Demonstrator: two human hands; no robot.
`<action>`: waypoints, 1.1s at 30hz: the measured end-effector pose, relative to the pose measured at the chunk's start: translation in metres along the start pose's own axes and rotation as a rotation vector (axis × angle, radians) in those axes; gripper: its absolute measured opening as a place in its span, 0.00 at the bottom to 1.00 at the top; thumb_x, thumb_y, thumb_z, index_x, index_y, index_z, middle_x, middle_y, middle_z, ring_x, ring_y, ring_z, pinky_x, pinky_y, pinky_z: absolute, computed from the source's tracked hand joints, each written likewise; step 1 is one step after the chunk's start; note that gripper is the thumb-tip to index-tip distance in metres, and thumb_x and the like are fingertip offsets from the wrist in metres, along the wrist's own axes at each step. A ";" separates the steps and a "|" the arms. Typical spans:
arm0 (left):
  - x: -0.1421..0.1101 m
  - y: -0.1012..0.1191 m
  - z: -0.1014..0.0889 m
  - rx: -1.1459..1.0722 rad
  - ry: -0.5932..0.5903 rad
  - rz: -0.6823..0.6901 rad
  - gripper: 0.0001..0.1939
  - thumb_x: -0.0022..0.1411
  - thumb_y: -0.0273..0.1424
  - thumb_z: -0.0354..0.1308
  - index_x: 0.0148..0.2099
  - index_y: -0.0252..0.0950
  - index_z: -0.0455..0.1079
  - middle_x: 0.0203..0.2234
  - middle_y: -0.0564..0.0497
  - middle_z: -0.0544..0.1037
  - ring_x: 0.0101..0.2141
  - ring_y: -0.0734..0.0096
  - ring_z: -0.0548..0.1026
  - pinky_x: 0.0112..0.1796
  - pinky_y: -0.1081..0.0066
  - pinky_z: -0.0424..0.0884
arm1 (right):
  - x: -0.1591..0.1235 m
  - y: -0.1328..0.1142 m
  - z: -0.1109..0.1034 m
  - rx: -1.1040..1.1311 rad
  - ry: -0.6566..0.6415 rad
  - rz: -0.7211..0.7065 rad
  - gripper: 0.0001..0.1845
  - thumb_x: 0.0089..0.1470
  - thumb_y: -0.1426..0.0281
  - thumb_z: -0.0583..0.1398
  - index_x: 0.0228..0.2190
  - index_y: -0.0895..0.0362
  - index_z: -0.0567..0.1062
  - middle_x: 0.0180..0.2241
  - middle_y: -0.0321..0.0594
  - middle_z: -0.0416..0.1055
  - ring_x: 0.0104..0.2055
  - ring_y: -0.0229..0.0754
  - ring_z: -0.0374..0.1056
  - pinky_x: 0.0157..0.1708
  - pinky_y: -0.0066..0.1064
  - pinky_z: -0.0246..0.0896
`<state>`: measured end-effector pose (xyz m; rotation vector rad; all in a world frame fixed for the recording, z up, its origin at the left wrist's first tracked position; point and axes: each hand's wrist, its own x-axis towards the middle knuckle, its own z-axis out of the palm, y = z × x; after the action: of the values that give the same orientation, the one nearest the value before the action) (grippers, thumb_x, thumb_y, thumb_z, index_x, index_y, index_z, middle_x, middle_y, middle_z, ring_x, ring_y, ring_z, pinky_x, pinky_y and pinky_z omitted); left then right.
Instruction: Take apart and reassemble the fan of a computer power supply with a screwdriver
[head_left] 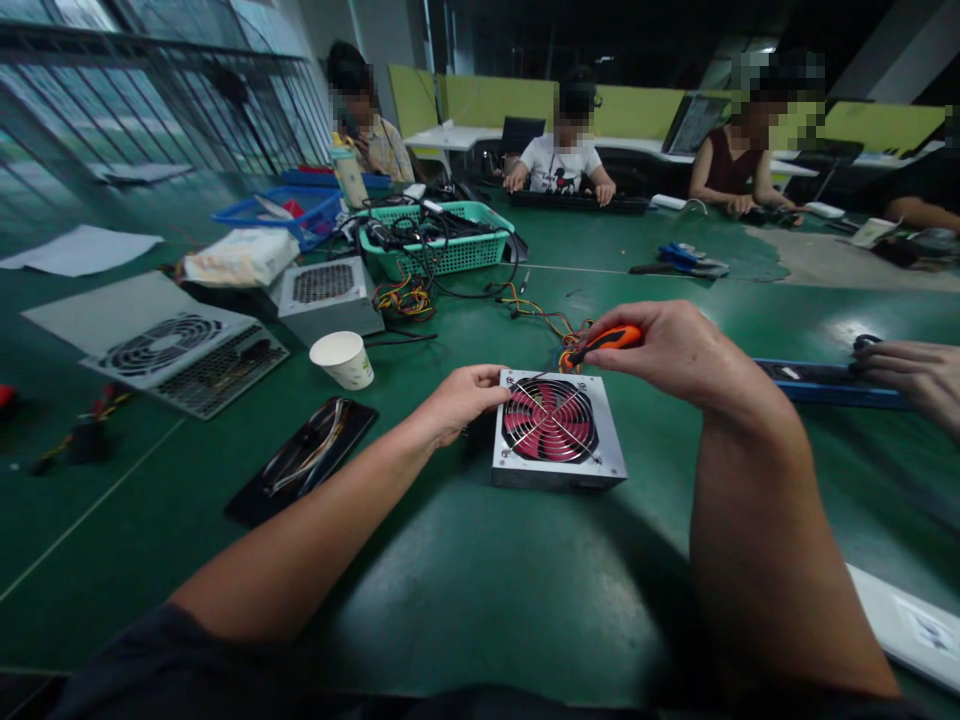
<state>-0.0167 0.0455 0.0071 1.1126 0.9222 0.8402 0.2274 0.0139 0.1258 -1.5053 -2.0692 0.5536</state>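
Observation:
A silver power supply unit (556, 470) with a red fan behind a wire grille lies on the green table (480, 590) in front of me. My left hand (459, 400) grips its left edge, fingers curled on the case. My right hand (675, 350) is closed around an orange-handled screwdriver (609, 340), whose tip points down-left at the unit's far right corner. Coloured wires (559, 328) trail from behind the unit.
A white paper cup (343, 358) and a black tray (304, 465) lie to the left, beyond them two grey power supplies (180, 345) (326, 292). A green basket of cables (435, 240) stands further back. Another person's hand (911, 372) rests on a blue tool (825, 380) at right. Three people sit across the table.

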 end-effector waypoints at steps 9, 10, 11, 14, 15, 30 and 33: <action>0.001 -0.002 -0.003 0.040 -0.020 0.019 0.21 0.48 0.31 0.70 0.47 0.34 0.79 0.41 0.46 0.83 0.37 0.67 0.80 0.40 0.69 0.76 | -0.013 -0.019 -0.003 0.030 0.360 -0.037 0.29 0.54 0.55 0.65 0.53 0.53 0.68 0.37 0.41 0.76 0.35 0.45 0.73 0.32 0.35 0.67; 0.001 -0.002 -0.003 0.044 -0.024 0.021 0.21 0.49 0.31 0.70 0.47 0.35 0.79 0.42 0.46 0.82 0.37 0.68 0.80 0.40 0.70 0.75 | -0.018 -0.025 -0.006 0.026 0.373 -0.052 0.27 0.56 0.55 0.63 0.53 0.53 0.68 0.38 0.43 0.76 0.35 0.44 0.72 0.32 0.35 0.67; 0.001 -0.001 -0.002 0.044 -0.029 0.020 0.20 0.49 0.32 0.70 0.46 0.35 0.79 0.42 0.46 0.82 0.36 0.69 0.80 0.40 0.71 0.75 | -0.025 -0.031 -0.010 0.006 0.372 -0.082 0.25 0.57 0.54 0.63 0.51 0.53 0.69 0.38 0.43 0.75 0.35 0.44 0.72 0.33 0.35 0.66; -0.002 0.001 0.000 0.035 -0.035 0.007 0.21 0.47 0.32 0.72 0.45 0.34 0.79 0.42 0.46 0.83 0.36 0.68 0.80 0.40 0.70 0.76 | -0.046 -0.046 -0.025 -0.067 0.138 -0.164 0.21 0.52 0.56 0.66 0.44 0.54 0.74 0.36 0.40 0.76 0.34 0.44 0.71 0.33 0.34 0.66; -0.002 0.002 0.000 0.031 -0.029 0.003 0.22 0.46 0.32 0.72 0.45 0.34 0.79 0.41 0.46 0.83 0.35 0.67 0.80 0.40 0.69 0.76 | -0.052 -0.049 -0.029 -0.065 0.061 -0.179 0.20 0.52 0.56 0.67 0.43 0.54 0.75 0.36 0.40 0.76 0.34 0.44 0.71 0.32 0.34 0.65; -0.002 0.001 0.001 0.031 0.002 -0.001 0.22 0.46 0.32 0.73 0.46 0.35 0.80 0.42 0.46 0.83 0.36 0.68 0.80 0.41 0.71 0.76 | -0.065 -0.051 -0.045 -0.255 -0.279 -0.176 0.11 0.57 0.60 0.63 0.39 0.51 0.80 0.30 0.34 0.78 0.26 0.37 0.69 0.28 0.31 0.60; -0.002 0.000 0.000 0.028 0.013 -0.006 0.22 0.46 0.32 0.72 0.46 0.35 0.80 0.41 0.46 0.83 0.35 0.68 0.81 0.41 0.71 0.76 | -0.065 -0.052 -0.045 -0.232 -0.336 -0.160 0.12 0.58 0.60 0.63 0.40 0.51 0.81 0.30 0.34 0.79 0.26 0.38 0.70 0.27 0.30 0.59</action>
<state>-0.0170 0.0437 0.0073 1.1293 0.9504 0.8333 0.2331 -0.0626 0.1817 -1.4298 -2.5635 0.5503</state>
